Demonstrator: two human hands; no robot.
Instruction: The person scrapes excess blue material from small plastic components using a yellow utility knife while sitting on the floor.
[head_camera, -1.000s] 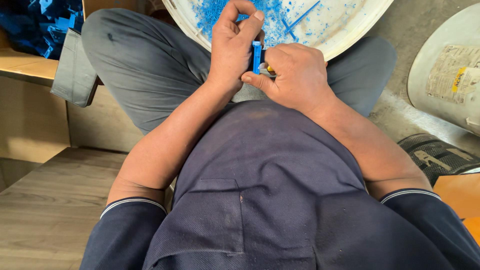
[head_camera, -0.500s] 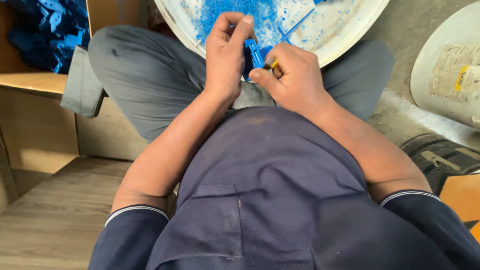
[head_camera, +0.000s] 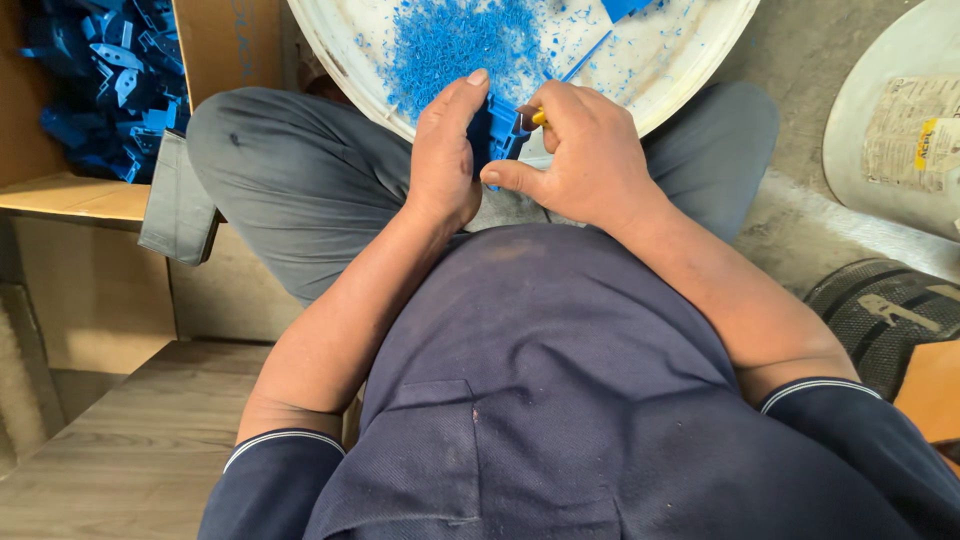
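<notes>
- Holding a blue part between both hands, we keep it over our lap, at the near rim of the white tub
- Our left hand wraps the part from the left, fingers closed on it
- Our right hand pinches a yellow-handled tool against the part, fingers curled tight
- Blue shavings lie heaped in the tub
- More blue parts fill a cardboard box to our left
</notes>
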